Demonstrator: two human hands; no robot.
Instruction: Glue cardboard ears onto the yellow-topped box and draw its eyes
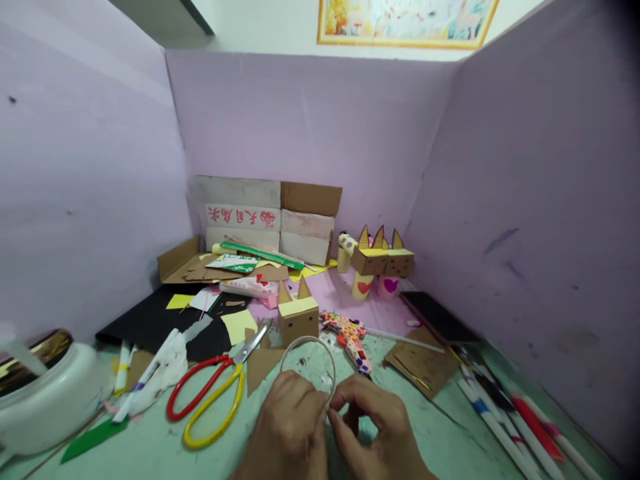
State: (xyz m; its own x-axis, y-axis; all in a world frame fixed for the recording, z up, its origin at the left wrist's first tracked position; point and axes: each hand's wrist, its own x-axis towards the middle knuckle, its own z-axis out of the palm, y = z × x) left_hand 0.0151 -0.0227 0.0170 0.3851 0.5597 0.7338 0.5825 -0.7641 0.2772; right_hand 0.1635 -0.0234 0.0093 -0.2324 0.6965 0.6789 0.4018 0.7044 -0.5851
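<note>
A thin pale strip (334,367) is bent into a loop that stands up between my hands. My left hand (293,423) is closed on one side of it, the fingertips partly hidden. On the other side, my right hand (380,420) pinches the strip between thumb and forefinger, close to the left fingertips. Just behind the loop sits a small cardboard box head (299,325) with two pointed ears and dots for eyes. Scissors (235,360) with one red and one yellow handle lie partly open to the left. A colourful patterned glue gun (350,337) rests behind my right hand.
White markers (500,420) and a dark phone-like slab (440,317) lie at right, near cardboard pieces (425,360). Finished-looking cardboard animal figures (370,260) stand at back right. A flattened box (245,217) leans behind scraps. A white pot (55,393) stands at left; lilac panels enclose the table.
</note>
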